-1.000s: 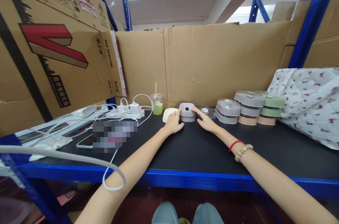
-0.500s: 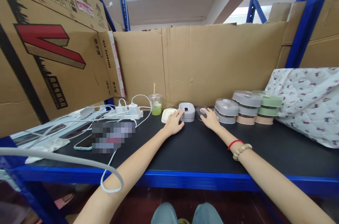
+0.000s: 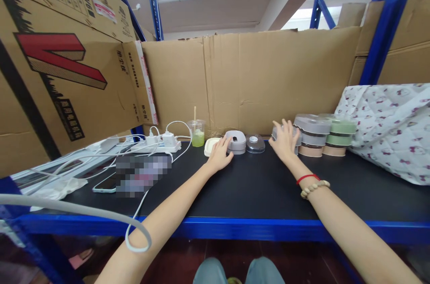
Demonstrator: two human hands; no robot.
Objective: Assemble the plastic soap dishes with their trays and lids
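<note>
My left hand (image 3: 219, 154) rests beside a grey rounded-square container (image 3: 239, 143), its fingers stretched over the cream-coloured lid (image 3: 210, 146) and against the container's left side. A dark opening or patch shows in the container's top. To the right of that lies a clear dark lid (image 3: 255, 144) with a round pale knob. Over the nearest grey stacked container (image 3: 297, 138) my right hand (image 3: 285, 140) is raised with fingers spread, hiding most of it. Whether the fingertips touch it I cannot tell.
Stacked grey, green and peach containers (image 3: 337, 140) stand at the right, beside a patterned white cloth (image 3: 386, 131). A cup of green drink (image 3: 198, 136), a white power strip (image 3: 169, 143), cables and a phone (image 3: 105, 183) occupy the left. Cardboard (image 3: 262, 82) walls the back.
My right hand has left the clear dark lid and moved right to the grey stacked container. My left hand stays by the grey container.
</note>
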